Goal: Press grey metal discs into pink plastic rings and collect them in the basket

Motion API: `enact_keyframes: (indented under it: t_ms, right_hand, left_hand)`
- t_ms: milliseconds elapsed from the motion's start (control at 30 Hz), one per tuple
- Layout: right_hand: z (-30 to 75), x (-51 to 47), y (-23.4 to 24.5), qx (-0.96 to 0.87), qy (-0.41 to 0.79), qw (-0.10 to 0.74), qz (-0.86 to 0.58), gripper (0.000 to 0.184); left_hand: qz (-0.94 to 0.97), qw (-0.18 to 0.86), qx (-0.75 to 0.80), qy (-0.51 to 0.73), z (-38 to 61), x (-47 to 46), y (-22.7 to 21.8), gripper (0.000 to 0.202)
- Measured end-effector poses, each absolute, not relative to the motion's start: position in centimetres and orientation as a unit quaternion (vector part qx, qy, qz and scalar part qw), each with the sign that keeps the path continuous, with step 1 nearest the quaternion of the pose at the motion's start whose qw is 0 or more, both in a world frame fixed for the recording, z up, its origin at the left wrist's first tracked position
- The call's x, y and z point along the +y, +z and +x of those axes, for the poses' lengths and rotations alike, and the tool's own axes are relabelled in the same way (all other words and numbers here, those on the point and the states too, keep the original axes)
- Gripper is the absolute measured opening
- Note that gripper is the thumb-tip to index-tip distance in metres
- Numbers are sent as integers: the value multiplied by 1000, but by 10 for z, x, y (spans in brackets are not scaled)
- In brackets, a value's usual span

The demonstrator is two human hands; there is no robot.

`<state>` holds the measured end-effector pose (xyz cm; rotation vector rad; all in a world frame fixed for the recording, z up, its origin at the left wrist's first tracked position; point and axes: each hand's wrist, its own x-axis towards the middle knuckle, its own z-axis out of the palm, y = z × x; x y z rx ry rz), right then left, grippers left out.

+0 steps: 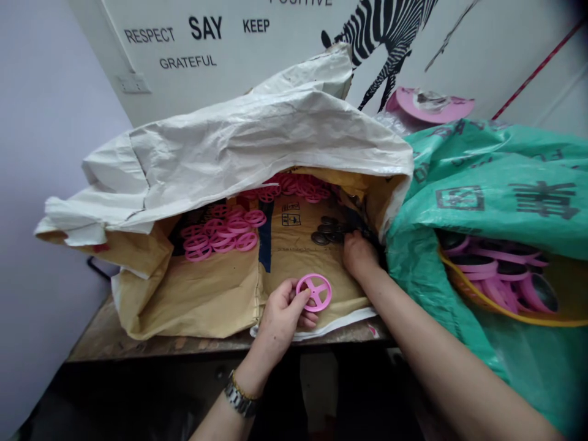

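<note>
My left hand [287,306] pinches a pink spoked wheel [327,296] by its near-left side, in front of the open paper-lined sack [220,300]. Inside the sack, on the right, my right hand [359,254] reaches in beside a small pile of black rings [327,230]. Its fingertips are hidden among dark items, so what it holds does not show. More pink wheels [225,231] lie heaped at the sack's left, and another heap of pink wheels [298,186] sits deeper inside.
A green plastic sack [496,159] stands at the right, with a yellow-rimmed container [498,315] of pink-and-black wheels [509,269] in its opening. Behind it lies a pink curved piece [429,107]. The white sack rests on a worn tabletop [184,347] against the wall [285,67].
</note>
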<state>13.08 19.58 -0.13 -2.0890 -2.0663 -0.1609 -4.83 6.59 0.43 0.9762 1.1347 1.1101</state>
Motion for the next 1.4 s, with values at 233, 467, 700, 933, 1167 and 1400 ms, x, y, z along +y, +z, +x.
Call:
enact_keyframes:
  t_ms: [233,467,700,933,1167,1400]
  right_hand:
    - [135,181,11,-705,-45,146,-692,32]
    - [141,134,23,-686,71,324,-648,21]
    - [137,93,22,-547,422,515,-508,30]
    - [127,69,16,-532,472,493,-502,28]
    - [128,57,5,-561,387,500,-534,21]
    - [131,40,14,-578,479,469,-465,20]
  left_hand:
    - [419,598,478,489,-49,65,3,37]
    - [406,602,481,491,-47,69,2,41]
    - [419,622,458,477,-50,69,8,48]
    - [459,633,438,443,-43,57,17,37]
    - [520,600,436,425,-40,46,17,29]
    - [530,615,407,418,-40,38,17,25]
